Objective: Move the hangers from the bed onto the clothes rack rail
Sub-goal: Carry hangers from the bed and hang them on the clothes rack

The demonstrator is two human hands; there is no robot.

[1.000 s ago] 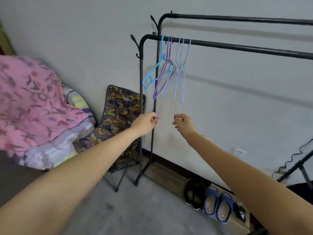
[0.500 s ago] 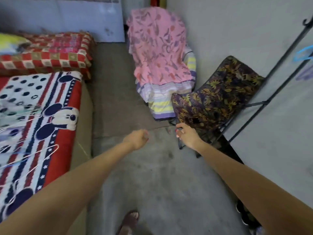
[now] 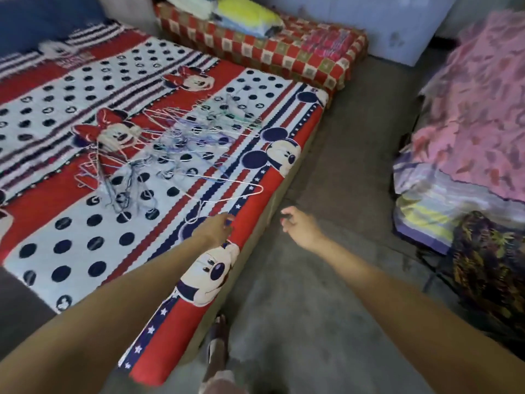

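Head view: hangers (image 3: 181, 146) lie tangled on the bed (image 3: 255, 223) just beyond the loosely curled, empty left hand (image 3: 216, 230).

— Carrying the lot? 
— A bed (image 3: 255, 223) under a red, white and navy cartoon-mouse cover (image 3: 71, 243), beside a grey concrete floor (image 3: 326, 308).
— Lying on top? 
— A tangled heap of thin wire hangers (image 3: 170, 143), mid-cover; one white hanger (image 3: 227, 191) apart, nearest the edge. Folded checked bedding (image 3: 284, 55) at the far end.

hangers (image 3: 170, 155) a blurred tangle, bed (image 3: 255, 211) cut off left
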